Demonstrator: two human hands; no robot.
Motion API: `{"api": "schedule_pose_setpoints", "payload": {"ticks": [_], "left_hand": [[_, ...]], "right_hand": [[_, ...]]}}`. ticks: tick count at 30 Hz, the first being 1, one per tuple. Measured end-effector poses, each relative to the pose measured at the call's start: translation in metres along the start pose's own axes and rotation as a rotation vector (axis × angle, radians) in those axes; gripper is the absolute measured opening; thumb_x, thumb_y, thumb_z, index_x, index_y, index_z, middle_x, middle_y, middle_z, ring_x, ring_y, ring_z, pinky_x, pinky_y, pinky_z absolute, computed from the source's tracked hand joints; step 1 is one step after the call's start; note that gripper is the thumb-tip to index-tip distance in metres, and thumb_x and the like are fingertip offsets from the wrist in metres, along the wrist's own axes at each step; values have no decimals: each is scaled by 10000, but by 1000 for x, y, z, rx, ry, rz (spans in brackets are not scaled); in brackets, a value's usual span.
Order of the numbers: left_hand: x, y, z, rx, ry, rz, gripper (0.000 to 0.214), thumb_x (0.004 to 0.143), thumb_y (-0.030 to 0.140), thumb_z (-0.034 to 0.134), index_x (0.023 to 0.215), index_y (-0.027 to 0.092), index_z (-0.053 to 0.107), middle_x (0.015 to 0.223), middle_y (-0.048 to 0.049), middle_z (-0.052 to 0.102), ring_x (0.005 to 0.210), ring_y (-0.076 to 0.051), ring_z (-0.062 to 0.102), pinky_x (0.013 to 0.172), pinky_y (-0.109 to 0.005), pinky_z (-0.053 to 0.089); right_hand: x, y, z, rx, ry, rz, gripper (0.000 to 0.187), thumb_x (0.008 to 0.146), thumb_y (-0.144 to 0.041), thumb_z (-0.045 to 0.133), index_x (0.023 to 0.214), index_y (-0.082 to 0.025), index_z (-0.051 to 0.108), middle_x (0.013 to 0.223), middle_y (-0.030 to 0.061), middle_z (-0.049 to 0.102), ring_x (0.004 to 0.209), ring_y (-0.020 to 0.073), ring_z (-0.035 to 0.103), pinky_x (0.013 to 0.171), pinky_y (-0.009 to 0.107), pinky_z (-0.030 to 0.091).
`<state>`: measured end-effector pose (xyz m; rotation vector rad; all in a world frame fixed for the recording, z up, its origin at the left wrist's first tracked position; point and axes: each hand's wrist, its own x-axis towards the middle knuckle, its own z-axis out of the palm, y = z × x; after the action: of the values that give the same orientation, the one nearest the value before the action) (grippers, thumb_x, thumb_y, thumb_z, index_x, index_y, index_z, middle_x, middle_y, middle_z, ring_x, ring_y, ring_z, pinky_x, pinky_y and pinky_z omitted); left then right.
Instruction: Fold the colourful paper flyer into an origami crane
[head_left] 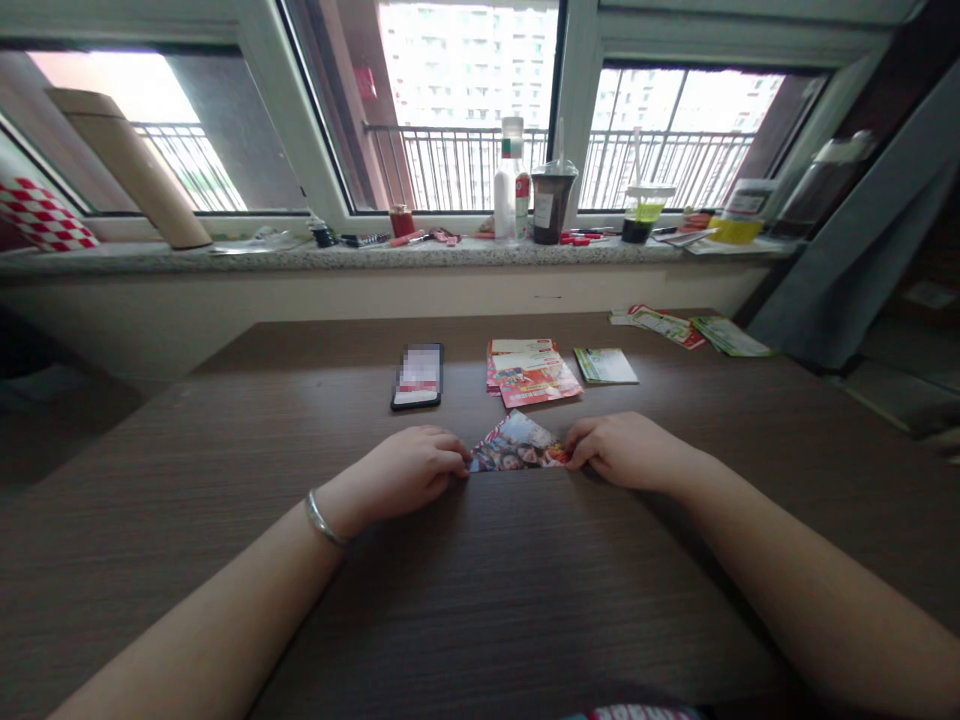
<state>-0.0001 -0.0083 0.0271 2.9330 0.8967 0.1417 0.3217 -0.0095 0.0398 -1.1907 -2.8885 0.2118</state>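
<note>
A colourful printed paper, folded into a triangle with its point away from me, lies on the brown table. My left hand, with a silver bangle at the wrist, pinches the triangle's left corner. At the right corner, the fingers of my right hand are closed on the same paper. Just beyond it is a pile of red and cream printed papers. A phone with a lit, blurred screen lies to the left of that pile.
Right of the pile is a small green and white stack of papers. More leaflets lie at the table's far right. Along the granite windowsill stand a white bottle, a dark drink cup and a cardboard tube.
</note>
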Motion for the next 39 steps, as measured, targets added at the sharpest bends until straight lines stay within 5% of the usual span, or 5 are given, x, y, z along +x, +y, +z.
{"api": "schedule_pose_setpoints", "payload": {"ticks": [21,26,31,35,39], "left_hand": [[-3,-4,-9,-104,-49,-32,384,725,63,515,960,255,751,1148,21,709,1079,-182,649,984,-336,497],[-5,-3,-6,-89,-14,-31,323,766,91,514,939,241,741,1129,3,711,1046,-181,650,960,-324,495],[-3,3,-3,-66,20,-4,257,836,133,512,976,231,704,1078,-30,687,979,-176,633,897,-306,492],[2,13,2,-6,19,-9,298,821,131,521,1072,226,650,1076,-60,628,971,-201,585,874,-332,486],[6,19,14,74,52,0,409,838,120,492,1209,257,595,1093,-79,584,1000,-217,549,917,-368,471]], "right_hand": [[-13,22,-4,-67,-126,176,305,728,-88,558,776,-298,773,860,-13,751,789,184,682,636,275,438],[-9,24,-4,-197,-43,264,241,830,-190,516,769,-239,744,830,38,733,736,197,661,588,277,414],[2,7,6,-88,224,54,240,863,-154,499,928,-223,719,981,53,704,940,197,615,808,313,463],[11,-8,25,21,243,-210,352,877,-138,490,1161,-247,668,1189,47,667,1088,207,564,942,381,448],[18,-14,38,-1,205,-246,407,883,-167,491,1257,-261,621,1258,60,623,1131,239,538,938,419,456]]}}
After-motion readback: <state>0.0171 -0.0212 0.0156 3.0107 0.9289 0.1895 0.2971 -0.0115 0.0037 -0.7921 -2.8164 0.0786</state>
